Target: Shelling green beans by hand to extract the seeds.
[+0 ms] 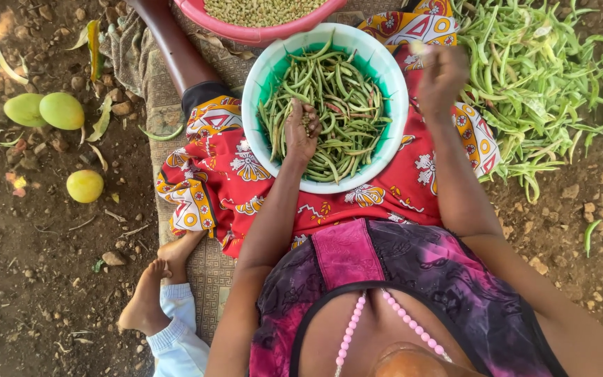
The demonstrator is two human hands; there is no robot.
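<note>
Where the right hand blurs, its grip is unreadable; pink basin cropped.

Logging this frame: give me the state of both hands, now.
Left hand: in the bowl, closed on shelled beans.
Right hand: raised, blurred, closed; contents cannot be told.

Green bean pods fill a teal bowl with a white rim. At twelve o'clock, a pink basin. The wrap is red, patterned white and orange. At nine o'clock, yellow-green mangoes.
</note>
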